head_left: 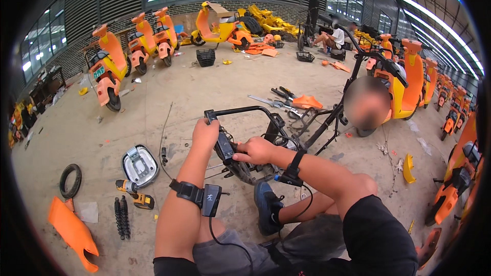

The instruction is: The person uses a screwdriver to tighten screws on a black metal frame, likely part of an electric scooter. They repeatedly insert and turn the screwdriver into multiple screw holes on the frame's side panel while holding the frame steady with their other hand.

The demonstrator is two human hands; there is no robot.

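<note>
Down on the concrete floor (169,97), a stripped black frame (255,143) sits just ahead of the person's knees, and everything else is placed from it. Far to its left lie an orange panel (74,232), a small tyre (70,180), two black springs (121,217), a yellow drill (134,194) and a grey seat base (139,165). The left hand (205,134) is closed over the frame's left upper corner, fingers curled round the bar. The right hand (254,151) is nearly closed, fingertips pinched on a black part at the frame's middle; what it grips is too small to make out. Beyond the frame lie long cutters (279,101) beside an orange shard (307,102). To its right stands an orange scooter (404,84), partly hidden behind a blurred patch. A green plate (98,72) marks the scooter far left of the frame. The frame's lower part is hidden by the forearms.
</note>
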